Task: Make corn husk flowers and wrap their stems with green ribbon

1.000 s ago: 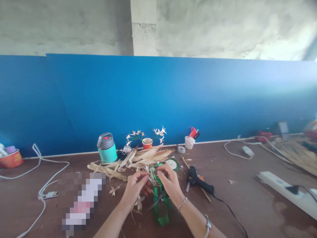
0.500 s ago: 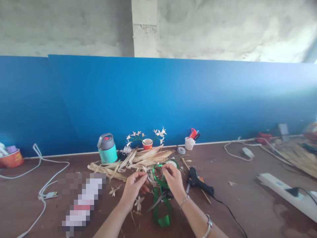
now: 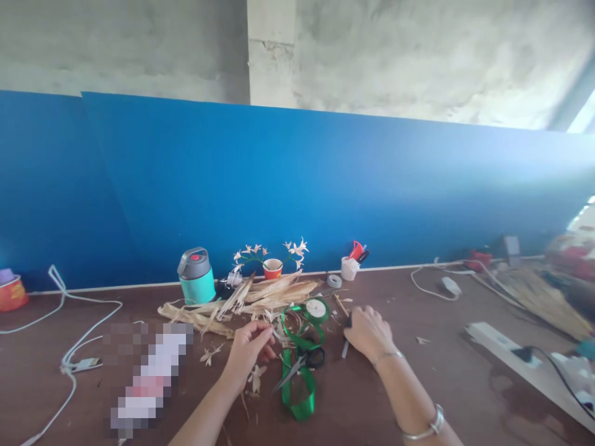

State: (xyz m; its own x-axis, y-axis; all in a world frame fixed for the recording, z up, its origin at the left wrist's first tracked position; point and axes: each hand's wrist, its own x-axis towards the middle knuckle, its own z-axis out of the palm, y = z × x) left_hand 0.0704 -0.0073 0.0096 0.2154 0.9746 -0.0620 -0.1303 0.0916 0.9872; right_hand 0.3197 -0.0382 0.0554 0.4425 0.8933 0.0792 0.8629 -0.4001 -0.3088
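Observation:
Thumb and forefinger of my left hand [image 3: 253, 344] are pinched around a small pale corn-husk flower [image 3: 269, 316], whose stem is mostly hidden. My right hand [image 3: 372, 331] is closed over the black glue gun [image 3: 348, 321], leaving only a bit of it showing by the fingers. Between the hands lie a white spool [image 3: 316, 308] with loose green ribbon [image 3: 303, 406] and a pair of scissors [image 3: 292, 371] with black handles. Loose husk flowers [image 3: 256, 378] rest near my left wrist. Dried corn husks [image 3: 279, 294] are heaped behind my left hand.
A turquoise flask [image 3: 198, 286], a red cup [image 3: 273, 269] with flower stems, a tape roll [image 3: 334, 281] and a white cup [image 3: 349, 269] stand along the blue partition [image 3: 325, 186]. A power strip [image 3: 515, 365] lies at right, white cables [image 3: 69, 353] at left.
My right hand has let go of the green ribbon piece near the flower and moved right, onto the glue gun. My left hand stays pinched on the flower. The view has shifted slightly.

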